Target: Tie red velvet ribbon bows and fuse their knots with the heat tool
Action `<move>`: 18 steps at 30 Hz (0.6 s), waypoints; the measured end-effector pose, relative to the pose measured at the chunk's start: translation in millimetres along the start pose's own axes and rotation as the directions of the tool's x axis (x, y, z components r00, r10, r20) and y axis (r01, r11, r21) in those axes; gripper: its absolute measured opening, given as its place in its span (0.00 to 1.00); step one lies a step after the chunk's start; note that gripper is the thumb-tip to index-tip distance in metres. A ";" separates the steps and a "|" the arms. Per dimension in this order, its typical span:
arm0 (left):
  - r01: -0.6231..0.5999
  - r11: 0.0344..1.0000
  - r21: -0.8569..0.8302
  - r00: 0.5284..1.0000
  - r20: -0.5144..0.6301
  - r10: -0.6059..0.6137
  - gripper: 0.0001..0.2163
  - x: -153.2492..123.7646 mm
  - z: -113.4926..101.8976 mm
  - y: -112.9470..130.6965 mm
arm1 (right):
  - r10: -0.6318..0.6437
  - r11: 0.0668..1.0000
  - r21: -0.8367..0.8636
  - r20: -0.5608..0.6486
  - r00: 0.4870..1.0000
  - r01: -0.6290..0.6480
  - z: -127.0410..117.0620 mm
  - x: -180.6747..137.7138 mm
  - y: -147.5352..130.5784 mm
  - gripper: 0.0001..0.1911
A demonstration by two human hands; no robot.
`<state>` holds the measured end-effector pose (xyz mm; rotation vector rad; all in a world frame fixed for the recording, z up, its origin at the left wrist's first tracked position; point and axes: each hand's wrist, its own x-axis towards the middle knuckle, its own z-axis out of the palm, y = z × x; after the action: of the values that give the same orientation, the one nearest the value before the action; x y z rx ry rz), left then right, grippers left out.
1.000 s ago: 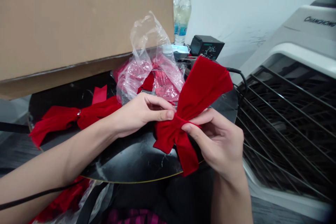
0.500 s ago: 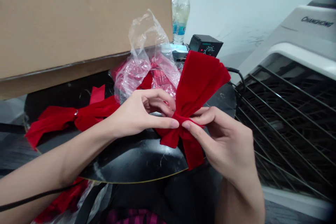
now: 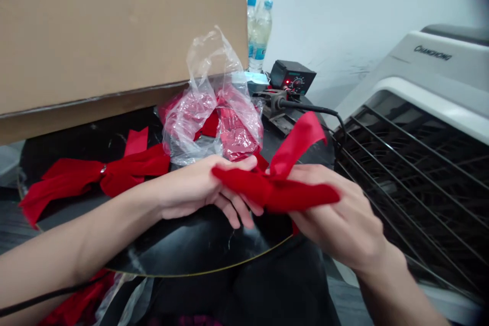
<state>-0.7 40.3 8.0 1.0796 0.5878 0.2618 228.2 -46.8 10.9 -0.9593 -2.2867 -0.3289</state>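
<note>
A red velvet bow (image 3: pixel 275 191), a little blurred, is held above the front of the black table (image 3: pixel 179 244), one ribbon tail pointing up. My right hand (image 3: pixel 340 219) grips it from the right, its fingertips hidden behind the fabric. On the other side, my left hand (image 3: pixel 214 188) touches the bow's left end with thumb and fingers around the cloth. Left of my forearm lies another red bow (image 3: pixel 76 175) with a small shiny piece at its middle. Behind my hands sits a clear plastic bag (image 3: pixel 208 117) with red ribbon pieces inside.
A large cardboard box (image 3: pixel 122 30) fills the back left. Two water bottles (image 3: pixel 260 35) stand beside it. A black control box (image 3: pixel 293 77) with a red light and a cable sits at the back right. A white Changhong appliance (image 3: pixel 416 91) with a grille stands at right.
The bow has turned from upright to lying nearly level and sits lower. My left hand has rolled over and its fingers now point down. The view has shifted slightly.
</note>
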 end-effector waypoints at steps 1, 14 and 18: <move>0.029 0.998 -0.058 0.999 -0.021 -0.030 0.19 0.6 1.7 -1.5 | -0.090 0.996 0.003 0.042 0.995 0.090 -3.2 3.2 3.0 0.11; -0.118 0.980 -0.162 0.942 -0.331 0.059 0.04 8.3 8.3 -9.6 | -0.074 0.990 0.129 0.076 0.994 0.064 2.4 4.0 -1.1 0.10; -0.198 0.965 -0.170 0.918 -0.377 0.122 0.05 6.4 8.9 -7.5 | -0.047 0.975 0.222 0.072 0.996 0.029 -0.4 -1.8 -30.4 0.14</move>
<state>9.0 33.2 2.4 0.8835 0.7858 0.6646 207.8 -69.4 10.4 -0.8282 -2.3543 -0.0514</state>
